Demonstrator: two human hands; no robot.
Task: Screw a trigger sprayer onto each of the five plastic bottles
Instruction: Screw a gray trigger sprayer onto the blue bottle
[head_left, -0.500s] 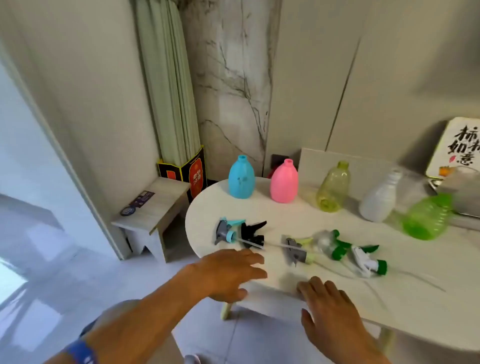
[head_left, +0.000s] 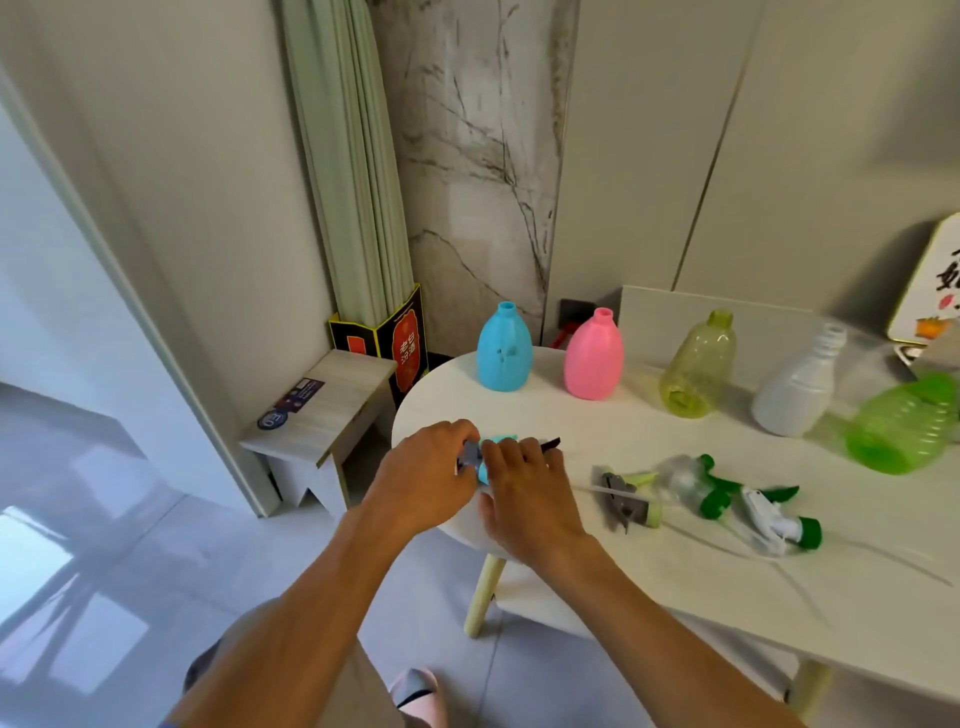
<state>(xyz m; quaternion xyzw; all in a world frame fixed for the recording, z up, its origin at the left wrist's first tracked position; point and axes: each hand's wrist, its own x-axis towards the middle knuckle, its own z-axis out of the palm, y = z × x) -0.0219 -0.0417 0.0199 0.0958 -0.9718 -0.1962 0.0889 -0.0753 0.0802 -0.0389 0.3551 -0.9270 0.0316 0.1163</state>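
Several open-necked bottles stand along the back of the white table (head_left: 649, 587): blue bottle (head_left: 505, 347), pink bottle (head_left: 594, 355), yellow-green bottle (head_left: 698, 371), white bottle (head_left: 797, 389), green bottle (head_left: 906, 426). At the table's left end lies a blue and grey trigger sprayer (head_left: 485, 457). My left hand (head_left: 423, 480) pinches its grey head. My right hand (head_left: 524, 493) lies over its blue collar and a black sprayer (head_left: 551, 442), of which only the tip shows. More sprayers lie to the right: a grey and pale green sprayer (head_left: 626, 493) and green and white sprayers (head_left: 753, 506).
A low wooden stool (head_left: 327, 410) stands on the floor left of the table, with a black and red box (head_left: 395, 338) behind it. A framed sign (head_left: 930, 291) leans at the back right. Thin dip tubes (head_left: 883, 561) trail across the table's front right.
Both hands moved forward from the table's front edge onto the blue and grey sprayer. The left hand has taken hold of it. The camera has come closer to the table.
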